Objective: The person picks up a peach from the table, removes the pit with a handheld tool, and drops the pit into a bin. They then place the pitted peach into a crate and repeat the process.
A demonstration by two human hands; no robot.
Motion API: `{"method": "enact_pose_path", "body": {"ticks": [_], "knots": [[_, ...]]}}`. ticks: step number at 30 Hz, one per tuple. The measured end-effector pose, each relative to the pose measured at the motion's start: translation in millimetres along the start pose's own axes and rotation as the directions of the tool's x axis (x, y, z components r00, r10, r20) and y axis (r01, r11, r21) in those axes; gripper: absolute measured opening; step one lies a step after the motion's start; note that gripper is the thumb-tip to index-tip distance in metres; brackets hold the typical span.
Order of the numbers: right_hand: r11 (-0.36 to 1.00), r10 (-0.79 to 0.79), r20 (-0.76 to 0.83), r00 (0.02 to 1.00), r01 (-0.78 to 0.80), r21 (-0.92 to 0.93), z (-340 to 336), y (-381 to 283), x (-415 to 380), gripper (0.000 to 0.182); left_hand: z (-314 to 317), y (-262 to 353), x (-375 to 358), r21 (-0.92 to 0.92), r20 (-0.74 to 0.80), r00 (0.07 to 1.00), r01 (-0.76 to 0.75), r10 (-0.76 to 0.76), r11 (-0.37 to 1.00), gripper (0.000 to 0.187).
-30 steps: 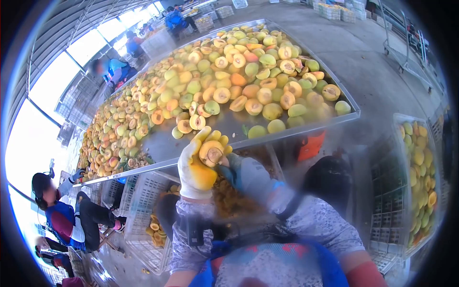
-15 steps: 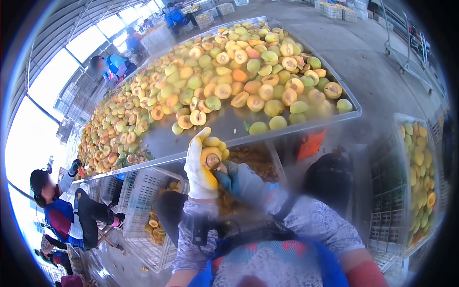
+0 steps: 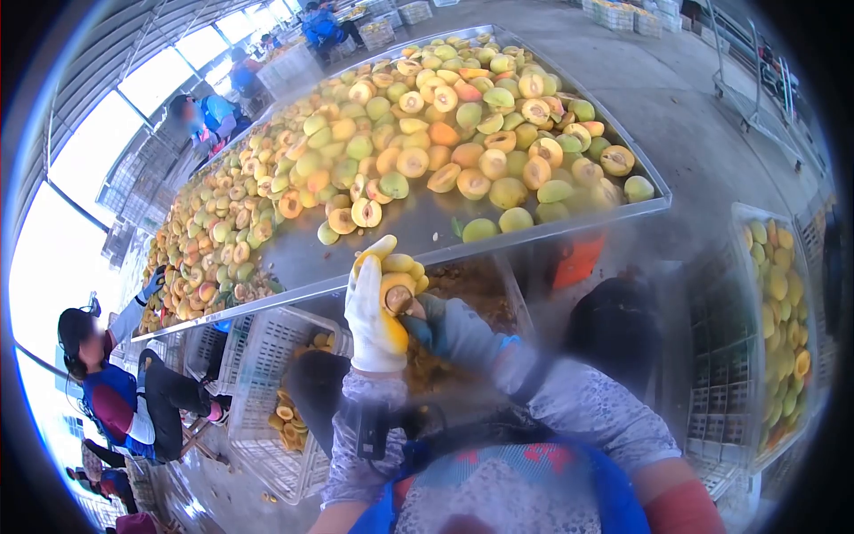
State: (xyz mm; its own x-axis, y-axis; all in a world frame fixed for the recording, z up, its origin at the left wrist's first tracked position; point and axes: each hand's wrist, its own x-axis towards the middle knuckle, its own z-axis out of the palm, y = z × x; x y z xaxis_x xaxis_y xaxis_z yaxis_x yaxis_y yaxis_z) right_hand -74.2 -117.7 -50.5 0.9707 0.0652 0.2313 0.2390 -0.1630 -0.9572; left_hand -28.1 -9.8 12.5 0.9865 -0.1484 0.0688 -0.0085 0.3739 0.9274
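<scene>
1. Near the centre of the frame, our left hand, in a white and yellow glove, has its fingers curled around a halved fruit, its cut side and brown stone showing.
2. Our right hand, in a bluish glove, meets the fruit from the right; it is blurred, and we cannot tell what its fingers pinch, if anything.
3. Both hands are just below the near rim of a metal table, which slants across the upper middle.
4. On that table we see a broad heap of fruit, green to orange, many pieces cut open.
5. Under the table, right of centre, we see an orange object.
6. A white crate with cut fruit stands at lower left, and a fruit-filled crate at the right edge.
7. At far left, a seated person reaches to the table.
</scene>
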Motion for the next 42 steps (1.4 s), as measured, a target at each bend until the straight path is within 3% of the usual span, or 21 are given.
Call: {"method": "enact_pose_path", "body": {"ticks": [3, 6, 11, 14, 17, 21, 27, 32, 35, 39, 41, 42], "knots": [[0.999, 0.028, 0.022, 0.999, -0.027, -0.037, 0, 3, -1, 0.047, -7, -8, 1, 0.029, 0.024, 1.0, -0.003, 0.003, 1.0, 0.047], [0.953, 0.078, 0.009, 0.997, -0.072, -0.293, -8, -5, 0, 0.045, -5, -8, -1, -0.043, -0.056, 0.998, 0.037, -0.039, 0.998, 0.047], [0.961, -0.002, -0.088, 0.996, -0.023, -0.277, -1, 4, -1, 0.042, 1, -9, 0, -0.237, -0.083, 0.996, 0.024, -0.045, 0.971, 0.045], [0.948, -0.005, -0.11, 0.994, -0.03, -0.317, 2, 7, -1, 0.047, 0, -11, -1, -0.261, -0.047, 0.999, 0.013, -0.027, 0.965, 0.044], [0.95, -0.004, -0.097, 0.995, -0.026, -0.312, -2, 1, -3, 0.05, 0, -12, -2, -0.268, 0.004, 1.0, -0.016, 0.018, 0.963, 0.044], [0.949, 0.037, -0.001, 0.999, -0.035, -0.313, -11, -3, -3, 0.051, -7, -11, -3, -0.145, 0.067, 0.998, 0.015, -0.005, 0.989, 0.044], [1.0, -0.006, -0.006, 1.0, 0.006, -0.016, 11, 18, -6, 0.048, -13, -15, 0, -0.067, 0.1, 0.994, -0.033, 0.04, 0.997, 0.044], [0.995, 0.039, 0.003, 0.999, -0.038, -0.094, 9, 19, -6, 0.043, -13, -5, -1, 0.07, 0.093, 0.995, 0.014, -0.02, 0.997, 0.043], [0.995, 0.059, 0.012, 0.998, -0.06, 0.078, 17, 22, -6, 0.043, -19, -10, 1, 0.062, 0.101, 0.995, 0.003, -0.009, 0.998, 0.044], [0.951, 0.098, 0.004, 0.995, -0.094, 0.294, 28, 12, -13, 0.045, -18, -19, -1, -0.124, 0.074, 0.997, 0.015, -0.006, 0.992, 0.045], [0.964, 0.153, 0.035, 0.988, -0.157, 0.214, 22, 9, -13, 0.044, -19, -20, -1, -0.168, 0.066, 0.997, 0.043, -0.032, 0.985, 0.045], [0.968, 0.18, 0.049, 0.982, -0.186, 0.171, 17, 5, -11, 0.044, -18, -16, -1, -0.106, 0.086, 0.995, 0.051, -0.042, 0.993, 0.045]]}}
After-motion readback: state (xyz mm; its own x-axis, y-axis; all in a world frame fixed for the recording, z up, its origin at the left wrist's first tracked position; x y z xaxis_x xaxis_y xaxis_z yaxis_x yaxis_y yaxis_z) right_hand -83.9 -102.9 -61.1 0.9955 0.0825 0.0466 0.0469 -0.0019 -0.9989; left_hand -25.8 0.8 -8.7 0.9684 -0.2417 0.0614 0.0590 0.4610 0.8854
